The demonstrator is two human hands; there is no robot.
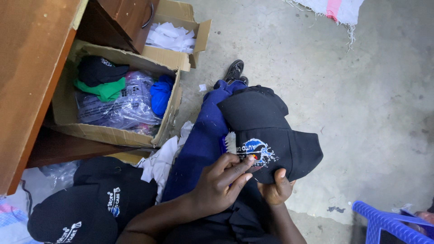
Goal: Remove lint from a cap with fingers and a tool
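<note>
Black cap (271, 131) with the embroidered blue-and-white emblem (255, 151) lies across your lap, on the leg in blue trousers (203, 140). Its long axis runs from about 11 o'clock, where the back of the crown points toward your shoe (235, 70), down to 4 o'clock, where the peak (305, 156) juts out over the concrete floor (361, 90).

Your left hand (219, 183) comes in from 7 o'clock and is the nearer one to the emblem: its fingers are drawn together with the tips touching the embroidery. Whether they pinch anything small there, you cannot tell. Your right hand (276, 190) sits at 6 o'clock of the cap, closed on its lower edge, thumb up over the fabric.

At 10 o'clock, under the edge of the wooden table (27, 81), an open cardboard box (108, 131) holds a dark cap, green cloth, blue cloth and clear plastic bags. Behind it, at 11 o'clock, a second cardboard box (181, 27) holds crumpled white paper. At 8 o'clock, more black caps (97, 201) lie heaped on the floor beside your left arm. A blue plastic chair (389, 223) shows at 4 o'clock.
</note>
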